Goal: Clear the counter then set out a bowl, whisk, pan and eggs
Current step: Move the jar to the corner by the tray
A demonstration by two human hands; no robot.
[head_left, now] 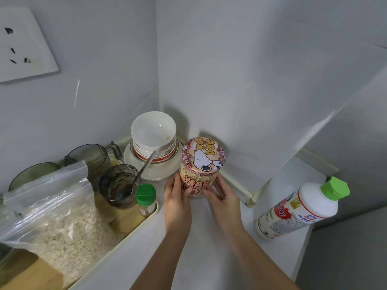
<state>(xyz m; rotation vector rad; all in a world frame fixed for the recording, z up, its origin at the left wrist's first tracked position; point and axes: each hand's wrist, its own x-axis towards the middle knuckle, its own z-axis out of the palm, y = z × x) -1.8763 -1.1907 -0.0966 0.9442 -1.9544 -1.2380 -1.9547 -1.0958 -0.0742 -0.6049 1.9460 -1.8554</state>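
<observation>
Head view: the left hand (177, 203) and right hand (223, 200) clasp a clear jar (201, 170) of pale flakes, capped with a cartoon-dog lid, at the back corner of the white counter (146, 248). Just beside it stand stacked white bowls (154, 132), the top one empty; a zip bag (62, 216) of oats lies left.

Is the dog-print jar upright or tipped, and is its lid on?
Upright, lid on. The jar has its lid squarely on top; the left hand and right hand grip its sides.

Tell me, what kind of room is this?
Probably a kitchen, at a corner of the counter: there are stacked bowls, a bag of oats and a green-lidded spice shaker.
</observation>
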